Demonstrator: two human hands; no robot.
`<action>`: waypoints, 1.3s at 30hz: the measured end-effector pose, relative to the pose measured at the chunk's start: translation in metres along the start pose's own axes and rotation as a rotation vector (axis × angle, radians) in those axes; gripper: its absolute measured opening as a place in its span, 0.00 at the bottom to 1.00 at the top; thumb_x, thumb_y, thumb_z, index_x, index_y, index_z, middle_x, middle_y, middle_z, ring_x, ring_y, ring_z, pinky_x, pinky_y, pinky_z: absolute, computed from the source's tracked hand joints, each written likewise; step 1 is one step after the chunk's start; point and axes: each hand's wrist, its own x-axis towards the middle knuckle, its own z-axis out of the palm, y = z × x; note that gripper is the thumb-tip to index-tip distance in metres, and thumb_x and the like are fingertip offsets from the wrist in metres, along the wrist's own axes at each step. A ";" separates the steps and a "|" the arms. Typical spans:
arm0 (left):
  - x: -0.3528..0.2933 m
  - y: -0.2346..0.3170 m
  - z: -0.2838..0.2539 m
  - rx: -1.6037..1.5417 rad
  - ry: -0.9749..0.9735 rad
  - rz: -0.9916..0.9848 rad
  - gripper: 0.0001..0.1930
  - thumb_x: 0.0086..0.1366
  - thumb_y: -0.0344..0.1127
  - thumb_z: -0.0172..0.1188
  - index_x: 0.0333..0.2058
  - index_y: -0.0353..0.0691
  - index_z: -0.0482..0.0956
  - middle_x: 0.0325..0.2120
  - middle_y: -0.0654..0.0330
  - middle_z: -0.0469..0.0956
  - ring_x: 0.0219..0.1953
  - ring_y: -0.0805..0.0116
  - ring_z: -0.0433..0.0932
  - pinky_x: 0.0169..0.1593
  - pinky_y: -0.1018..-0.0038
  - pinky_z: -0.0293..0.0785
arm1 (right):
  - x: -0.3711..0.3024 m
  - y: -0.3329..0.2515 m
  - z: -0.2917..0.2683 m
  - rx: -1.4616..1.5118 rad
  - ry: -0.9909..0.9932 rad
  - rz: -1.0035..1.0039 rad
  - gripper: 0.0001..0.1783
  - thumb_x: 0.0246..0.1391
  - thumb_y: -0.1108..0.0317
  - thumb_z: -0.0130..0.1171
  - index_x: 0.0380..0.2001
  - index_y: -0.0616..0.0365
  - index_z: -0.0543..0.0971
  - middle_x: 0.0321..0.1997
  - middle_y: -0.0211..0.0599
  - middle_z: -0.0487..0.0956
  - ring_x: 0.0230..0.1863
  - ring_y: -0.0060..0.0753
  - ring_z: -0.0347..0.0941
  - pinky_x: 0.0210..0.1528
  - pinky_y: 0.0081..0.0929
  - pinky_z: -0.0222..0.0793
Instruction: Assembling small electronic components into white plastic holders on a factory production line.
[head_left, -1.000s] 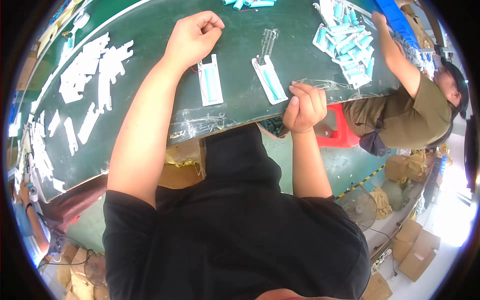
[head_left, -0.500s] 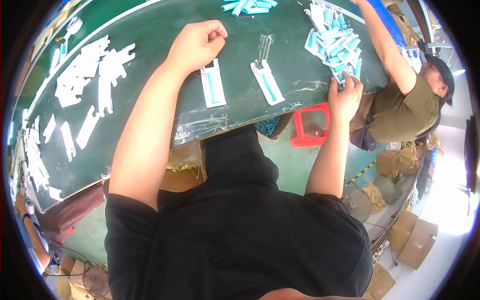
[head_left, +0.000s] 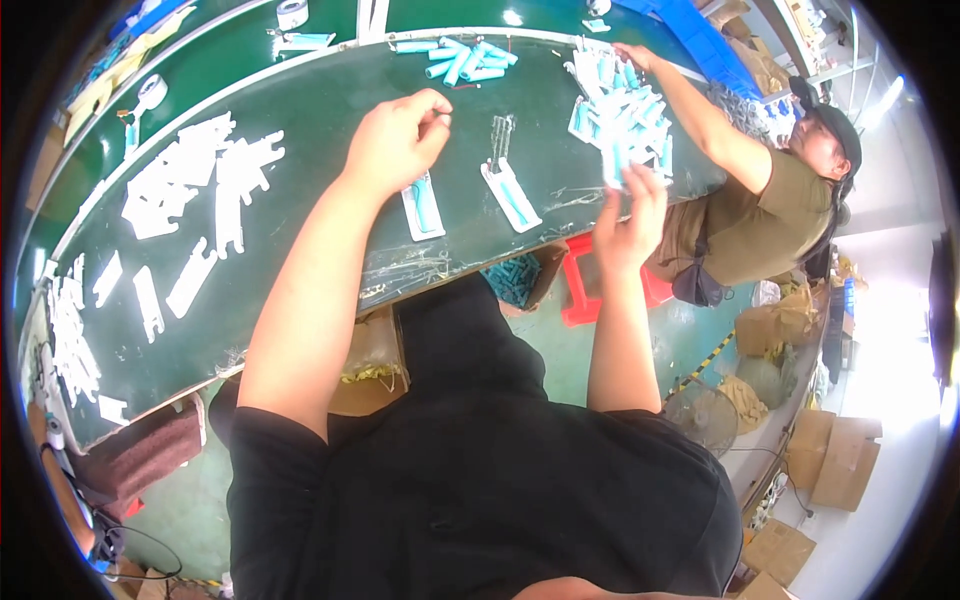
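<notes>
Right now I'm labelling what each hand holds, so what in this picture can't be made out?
- Left hand, head view: curled shut above a white tray with a blue piece; its own fingers hide anything held.
- Right hand: motion-blurred at the pile of blue-and-white packs; whether it grips one cannot be told.
- White flat parts on the green belt: too small to identify.
</notes>
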 end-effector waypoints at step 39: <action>0.006 0.016 -0.006 -0.912 -0.162 -0.263 0.15 0.77 0.37 0.61 0.53 0.31 0.81 0.48 0.46 0.89 0.41 0.62 0.90 0.43 0.69 0.86 | 0.017 0.019 0.115 -0.084 -0.347 0.283 0.24 0.52 0.62 0.70 0.53 0.56 0.88 0.57 0.47 0.83 0.59 0.60 0.72 0.66 0.50 0.68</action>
